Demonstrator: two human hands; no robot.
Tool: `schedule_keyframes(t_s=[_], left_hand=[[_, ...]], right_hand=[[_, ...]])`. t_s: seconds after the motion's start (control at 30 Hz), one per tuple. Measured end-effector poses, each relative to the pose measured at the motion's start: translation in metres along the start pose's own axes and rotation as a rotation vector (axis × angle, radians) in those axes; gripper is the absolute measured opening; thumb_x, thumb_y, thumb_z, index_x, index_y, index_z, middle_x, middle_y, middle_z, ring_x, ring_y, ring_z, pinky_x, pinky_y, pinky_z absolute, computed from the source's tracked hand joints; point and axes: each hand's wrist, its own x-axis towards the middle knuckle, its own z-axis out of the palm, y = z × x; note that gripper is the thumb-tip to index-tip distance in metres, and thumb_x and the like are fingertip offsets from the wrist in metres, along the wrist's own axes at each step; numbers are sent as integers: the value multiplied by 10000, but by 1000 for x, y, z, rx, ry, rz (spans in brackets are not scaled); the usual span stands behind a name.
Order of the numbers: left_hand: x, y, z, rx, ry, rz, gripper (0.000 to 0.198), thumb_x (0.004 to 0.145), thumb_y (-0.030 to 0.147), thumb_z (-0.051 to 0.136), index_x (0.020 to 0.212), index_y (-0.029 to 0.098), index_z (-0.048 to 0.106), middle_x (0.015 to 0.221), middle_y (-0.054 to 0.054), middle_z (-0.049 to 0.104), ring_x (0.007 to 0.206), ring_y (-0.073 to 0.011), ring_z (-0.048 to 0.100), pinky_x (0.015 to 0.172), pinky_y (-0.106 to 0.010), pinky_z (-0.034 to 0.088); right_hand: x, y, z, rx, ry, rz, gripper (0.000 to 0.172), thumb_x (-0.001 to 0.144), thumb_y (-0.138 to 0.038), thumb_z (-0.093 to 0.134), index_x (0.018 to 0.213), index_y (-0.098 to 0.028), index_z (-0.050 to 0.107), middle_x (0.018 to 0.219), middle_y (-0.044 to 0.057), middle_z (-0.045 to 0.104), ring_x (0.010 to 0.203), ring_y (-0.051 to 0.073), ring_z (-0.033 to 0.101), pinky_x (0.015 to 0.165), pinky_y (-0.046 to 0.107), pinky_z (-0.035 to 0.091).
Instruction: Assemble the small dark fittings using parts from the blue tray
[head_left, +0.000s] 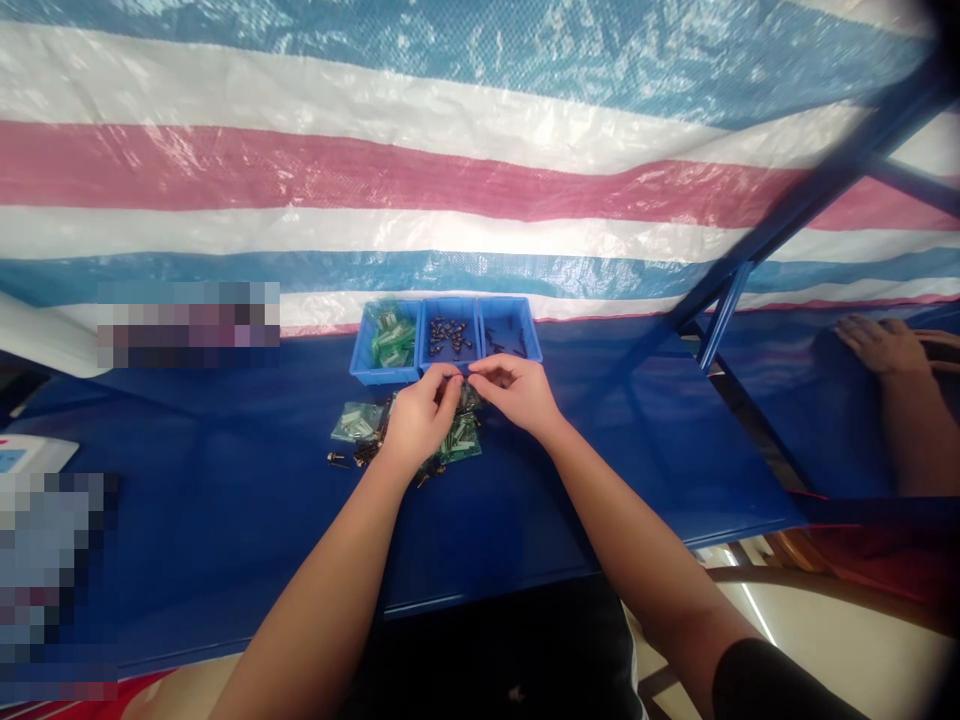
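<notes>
My left hand and my right hand meet over the pile, fingertips pinched close together. Whatever lies between the fingertips is too small to make out. Three blue bins stand side by side just beyond: the left bin holds pale pieces in green plastic bags, the middle bin several brass-and-dark screws, the right bin a few dark thin screws. Under and around my hands lie loose screws, a clear bag of pale pieces and a green bag of pale pieces. My left hand partly covers the pile.
The blue table runs up to a striped plastic sheet. At the right a blue metal frame rises from the table, and another person's hand rests beyond it. A white device sits at the left.
</notes>
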Motion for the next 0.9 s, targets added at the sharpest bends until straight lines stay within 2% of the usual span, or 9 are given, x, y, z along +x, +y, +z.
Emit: schedule_keyframes(t_s=[0.37,0.63,0.9], left_hand=[[2,-3,0,52,-25,-1,322,1026,451,411,1009,214,629,700,7,634,606,-147,591,611,-245,393],[0,0,1,-2,13,-7,298,996,445,486,1161,219,590,656,45,593,551,-117,547,580,-222,379],[2,0,0,21,8,-6,295,1002,452,462,1102,220,615,651,33,591,538,-122,531,569,-228,365]], right_hand=[[0,-1,1,6,-5,-2,243,782,-364,746,959,-199,772,880,54,770,690,148,671,665,287,575],[0,-6,-1,2,28,27,249,783,-375,741,935,-180,768,838,55,762,641,135,643,613,271,552],[0,-7,0,-22,17,11,224,786,-356,738,934,-190,767,847,51,764,649,137,650,621,277,562]])
